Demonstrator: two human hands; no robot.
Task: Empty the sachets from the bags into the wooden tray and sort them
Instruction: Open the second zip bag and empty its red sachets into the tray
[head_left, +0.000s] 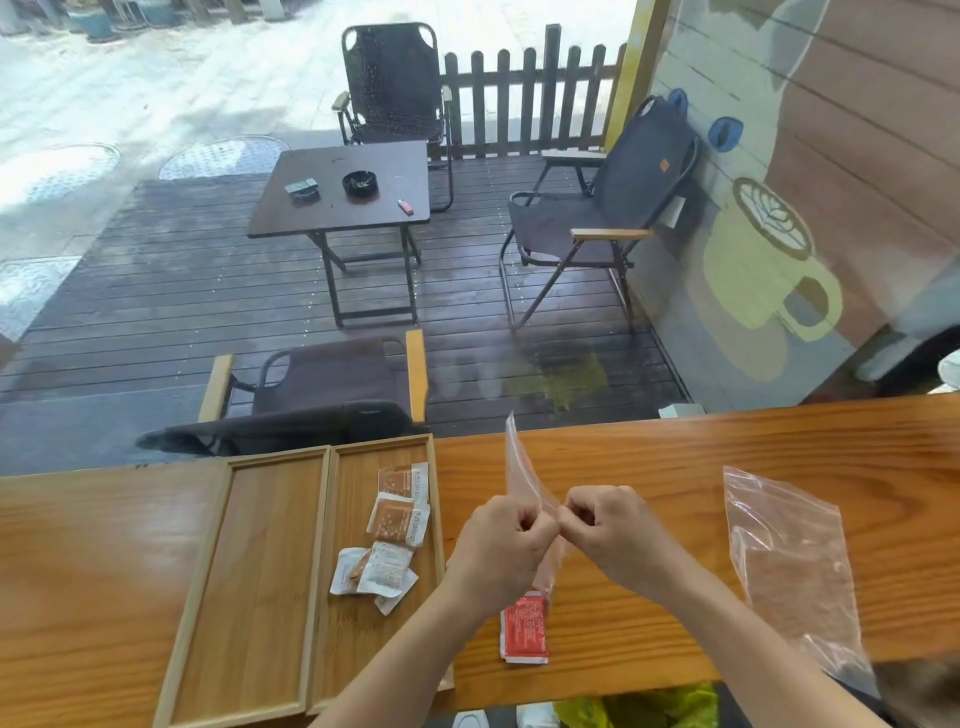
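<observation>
A clear plastic bag stands upright between my fists. My left hand and my right hand both pinch its edge, knuckles nearly touching. Red sachets sit in the bag's lower end, resting on the counter below my left wrist. The wooden tray lies to the left with two compartments. Its right compartment holds several brown-and-white sachets; the left compartment holds nothing.
A second clear plastic bag lies flat on the wooden counter at the right, apparently empty. Beyond the counter a window shows a deck with folding chairs and a small table.
</observation>
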